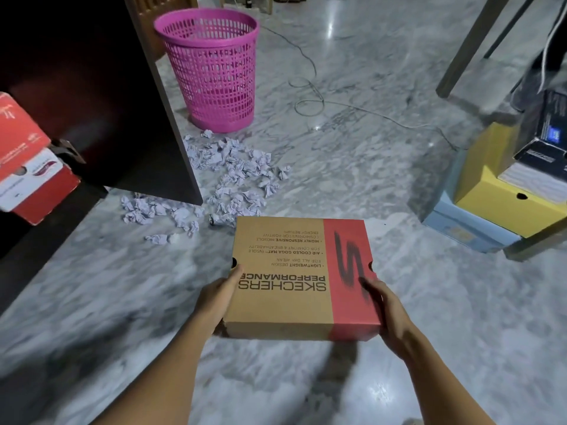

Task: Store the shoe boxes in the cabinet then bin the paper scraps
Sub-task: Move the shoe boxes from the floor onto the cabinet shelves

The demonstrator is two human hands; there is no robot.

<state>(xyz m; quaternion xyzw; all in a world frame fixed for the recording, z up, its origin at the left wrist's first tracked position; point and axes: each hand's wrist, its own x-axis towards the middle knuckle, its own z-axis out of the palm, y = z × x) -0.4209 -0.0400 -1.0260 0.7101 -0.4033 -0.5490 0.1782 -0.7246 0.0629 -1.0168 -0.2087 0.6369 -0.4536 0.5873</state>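
Both hands are clamped on the Skechers shoe box (294, 277), left hand (219, 297) and right hand (385, 311) gripping its near corners, holding it level above the marble floor. The dark cabinet (92, 87) stands open to the left, and a red shoe box (27, 167) looks stowed inside. On the right, the yellow box (503, 204), pale blue box (466, 228) and black box (549, 139) wait. The paper scraps (233, 167) lie by the pink basket (214, 72), none binned. Early going, I'd say.
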